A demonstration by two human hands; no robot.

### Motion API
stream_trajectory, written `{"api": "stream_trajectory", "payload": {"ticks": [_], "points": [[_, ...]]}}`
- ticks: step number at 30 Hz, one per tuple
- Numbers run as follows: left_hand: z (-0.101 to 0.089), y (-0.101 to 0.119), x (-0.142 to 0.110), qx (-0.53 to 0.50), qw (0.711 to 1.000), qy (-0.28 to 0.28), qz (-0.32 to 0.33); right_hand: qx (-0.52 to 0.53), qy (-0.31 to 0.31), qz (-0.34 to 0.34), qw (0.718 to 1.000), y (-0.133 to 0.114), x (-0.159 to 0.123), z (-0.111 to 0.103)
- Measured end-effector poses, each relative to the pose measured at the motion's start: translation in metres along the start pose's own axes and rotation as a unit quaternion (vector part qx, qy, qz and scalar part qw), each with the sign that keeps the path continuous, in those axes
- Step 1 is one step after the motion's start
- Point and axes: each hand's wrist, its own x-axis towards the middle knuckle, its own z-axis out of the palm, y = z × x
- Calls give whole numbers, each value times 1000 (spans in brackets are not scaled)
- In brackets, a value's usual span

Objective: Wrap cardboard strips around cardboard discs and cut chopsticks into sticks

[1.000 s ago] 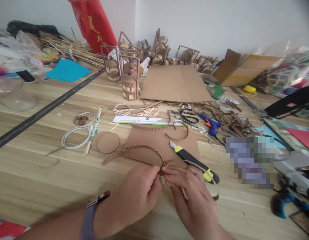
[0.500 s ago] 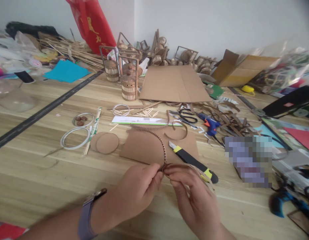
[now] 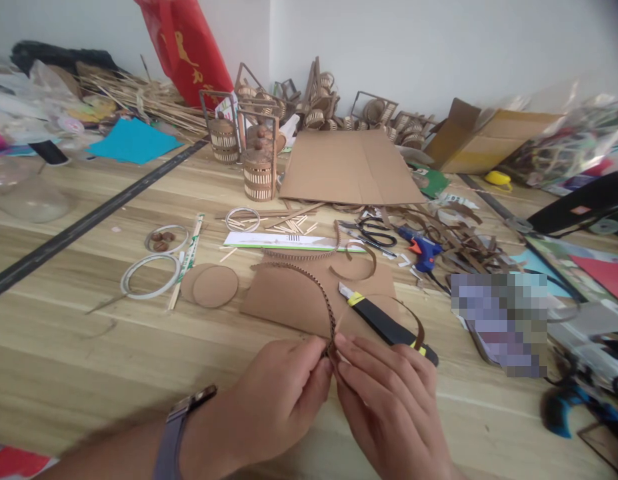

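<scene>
Cardboard strip, toothed along its edge, pinched hard right now at its near end! The left hand has it, thumb and curled finger shut with no gap showing. And right beside, the right hand comes in with fingers bunched and nearly closed, their tips meeting the left at the same spot, gripping a thin brown strip that loops out over the utility knife. How the two strips meet between the fingertips, we cannot tell; the hands hide it. The toothed one arcs away, up and left, over the flat cardboard piece on the wooden table, two cardboard discs to its left.
</scene>
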Motion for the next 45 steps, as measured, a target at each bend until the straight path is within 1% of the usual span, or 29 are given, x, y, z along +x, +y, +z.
{"api": "stream_trajectory", "payload": {"ticks": [6, 13, 18, 21, 25, 28, 30, 32, 33, 38, 42, 45], "points": [[6, -2, -3, 20, 999, 30, 8, -15, -7, -29, 999, -2, 1, -5], [4, -1, -2, 0, 999, 29, 45, 10, -5, 2, 1000, -4, 5, -7], [6, 0, -3, 16, 998, 35, 54, 43, 11, 17, 999, -5, 6, -6], [6, -1, -4, 28, 997, 28, 69, 77, 27, 39, 996, -6, 9, -5], [-1, -4, -2, 48, 995, 9, 84, 145, 46, 86, 985, -4, 8, -1], [-7, -6, 0, 48, 994, -24, 93, 203, 46, 130, 969, 1, 3, 3], [-10, -7, 1, 45, 994, -39, 89, 250, 45, 168, 953, 2, -2, 6], [-11, -7, 3, 42, 995, -42, 80, 286, 47, 194, 937, 3, -6, 8], [-10, -7, 3, 43, 995, -39, 75, 291, 47, 199, 935, 3, -7, 9], [-7, -5, 4, 81, 994, -24, 72, 231, 34, 180, 956, 1, -10, 12], [-4, -7, 3, 132, 987, -11, 85, 203, 35, 177, 962, 0, -9, 12], [-3, -9, 3, 175, 979, 4, 106, 194, 21, 171, 966, 0, -6, 11]]}}
